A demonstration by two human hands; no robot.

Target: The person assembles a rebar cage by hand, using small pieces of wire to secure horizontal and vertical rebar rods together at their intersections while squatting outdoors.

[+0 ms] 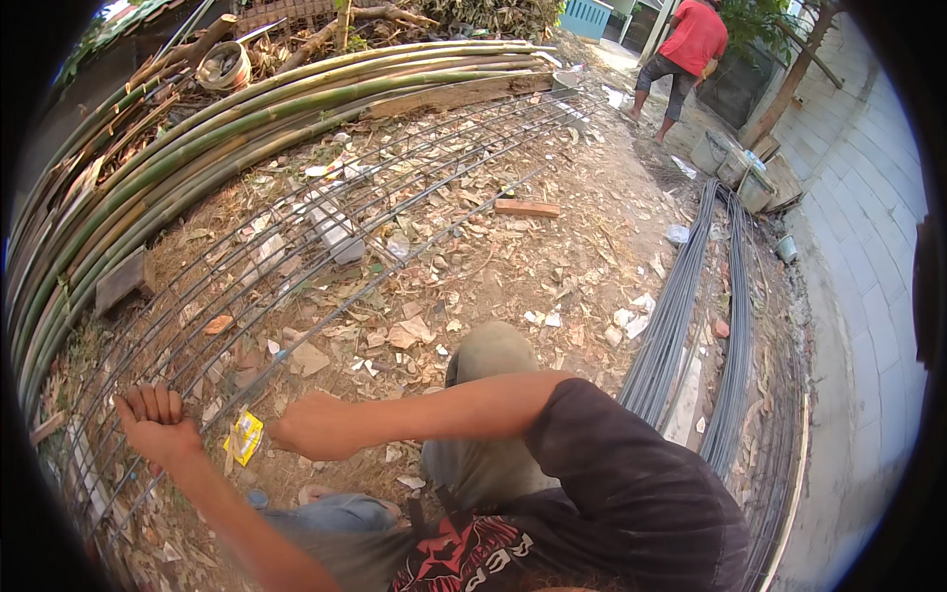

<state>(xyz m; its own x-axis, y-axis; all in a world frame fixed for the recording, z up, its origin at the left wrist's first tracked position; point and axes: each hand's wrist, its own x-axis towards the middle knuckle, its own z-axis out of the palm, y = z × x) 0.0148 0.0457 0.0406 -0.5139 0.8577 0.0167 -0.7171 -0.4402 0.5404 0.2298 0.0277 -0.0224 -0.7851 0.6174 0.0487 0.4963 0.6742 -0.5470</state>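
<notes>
A long frame of thin steel reinforcing bars [434, 245] with cross ties stretches over the ground from lower left to the far middle. My left hand [158, 424] is closed in a fist above the near end of the frame; whatever its fingers hold is hidden. My right hand [311, 426] is closed too, to the right of the outer bar, with its back toward me and its fingers hidden. Between the two hands, a yellow packet [247, 437] lies on the ground. My right forearm crosses in front of my bent knee [496, 352].
Bamboo poles [227, 128] are piled along the left. A bent bundle of steel bars [681, 296] lies at right, beside a block wall [868, 247]. A grey block [335, 232] and a wooden piece [528, 208] lie among leaves. Another person [694, 44] stands far back.
</notes>
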